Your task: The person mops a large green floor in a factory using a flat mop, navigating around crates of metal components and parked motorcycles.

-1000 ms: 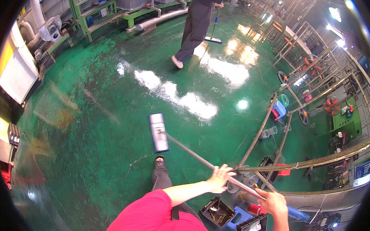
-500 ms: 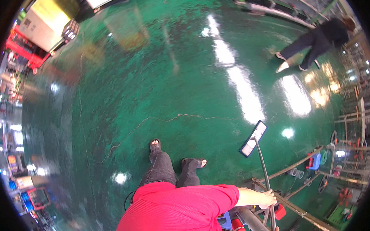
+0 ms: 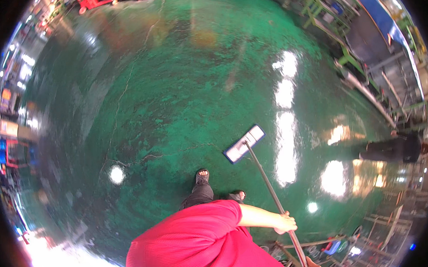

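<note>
A flat mop with a white, blue-edged head rests on the green floor ahead of my feet. Its long metal pole slants back toward me at the lower right. Midway down the pole, my left hand is closed around it, the arm reaching across my red-sleeved body. Lower down, at the picture's bottom edge, my right hand grips the same pole near its upper end; part of that hand is cut off.
Metal frames and bars line the lower right, with a blue and red object among them. A person in dark clothes stands at the right. Green racks stand upper right; a red wheeled cart is at the far left.
The mop head has swept leftward over the floor, closer to the crack in front of my feet. My view has turned to the right. Both hands stay on the pole.
</note>
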`<state>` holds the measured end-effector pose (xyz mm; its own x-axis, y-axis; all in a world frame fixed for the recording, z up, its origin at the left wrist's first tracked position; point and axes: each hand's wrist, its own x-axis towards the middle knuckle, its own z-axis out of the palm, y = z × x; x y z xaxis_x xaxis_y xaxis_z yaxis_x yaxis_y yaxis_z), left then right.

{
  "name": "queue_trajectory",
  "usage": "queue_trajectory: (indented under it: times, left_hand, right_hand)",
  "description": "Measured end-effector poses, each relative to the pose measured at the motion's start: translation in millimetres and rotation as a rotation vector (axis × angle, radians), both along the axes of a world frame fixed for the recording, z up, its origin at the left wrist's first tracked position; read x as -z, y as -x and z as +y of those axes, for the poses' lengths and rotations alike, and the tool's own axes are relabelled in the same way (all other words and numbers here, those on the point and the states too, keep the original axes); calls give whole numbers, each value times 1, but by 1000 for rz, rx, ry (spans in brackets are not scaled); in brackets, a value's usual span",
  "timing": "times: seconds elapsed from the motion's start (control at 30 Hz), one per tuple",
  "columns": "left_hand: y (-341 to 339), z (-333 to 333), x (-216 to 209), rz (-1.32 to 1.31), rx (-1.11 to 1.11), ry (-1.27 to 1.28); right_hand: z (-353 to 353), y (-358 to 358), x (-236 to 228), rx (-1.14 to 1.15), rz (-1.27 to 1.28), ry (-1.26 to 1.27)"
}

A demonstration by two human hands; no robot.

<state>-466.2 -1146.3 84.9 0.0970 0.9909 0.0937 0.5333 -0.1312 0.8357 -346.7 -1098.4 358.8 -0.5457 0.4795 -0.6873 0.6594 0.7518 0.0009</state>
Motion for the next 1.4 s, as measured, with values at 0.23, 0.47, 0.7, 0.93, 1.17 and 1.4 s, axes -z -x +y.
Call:
queue_trajectory:
  times: [0.23,0.47,0.7,0.93,1.17,1.4]
  left_hand:
    - [111,-81,45,99,-491,119]
    - [221,-134,76,-89,-683,130]
    - [276,-352,171,-89,-888,550]
    - [174,-614,114,-634,-2284,1378]
    - [144,-674,144,-979,-1831,1688]
    - [410,-761,153,-419,-1830,1023]
  right_hand:
    - [-13,117,69,-85,22,-10]
    - [-7,252,112,-249,25,111]
    - [-59,363,203,-24,6,472]
    - [-181,475,298,-6,-7,744]
    - [-312,622,329,36,-144,913]
    - [-448,730,322,91,-225,950]
